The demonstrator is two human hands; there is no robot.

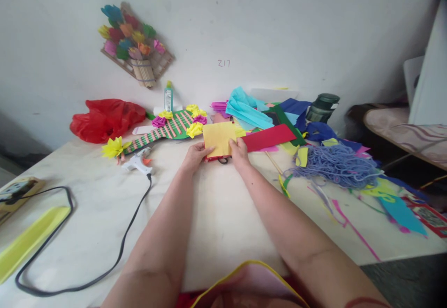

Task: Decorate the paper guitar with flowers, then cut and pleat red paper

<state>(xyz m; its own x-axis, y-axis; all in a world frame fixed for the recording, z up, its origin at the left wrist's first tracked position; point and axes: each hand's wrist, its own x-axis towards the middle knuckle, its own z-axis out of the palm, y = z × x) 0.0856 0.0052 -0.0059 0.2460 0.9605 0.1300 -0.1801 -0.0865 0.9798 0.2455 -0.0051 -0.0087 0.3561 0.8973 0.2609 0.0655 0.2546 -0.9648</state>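
My left hand (pixel 194 156) and my right hand (pixel 239 151) both hold a yellow sheet of paper (pixel 219 137) at its near edge, left hand at the near left corner, right hand at the near right corner. Under the yellow sheet a red edge (pixel 213 158) shows, and a dark scissors handle (pixel 223 161) peeks out between my hands. A red paper sheet (pixel 269 137) lies just right of the yellow one.
A white glue gun (pixel 138 163) with a black cord (pixel 122 247) lies to the left. Behind it are a striped paper craft with flowers (pixel 167 129), a glue bottle (pixel 168 97) and a red plastic bag (pixel 105 119). Blue yarn (pixel 337 165), coloured paper scraps (pixel 251 110) and a dark jar (pixel 321 107) fill the right side.
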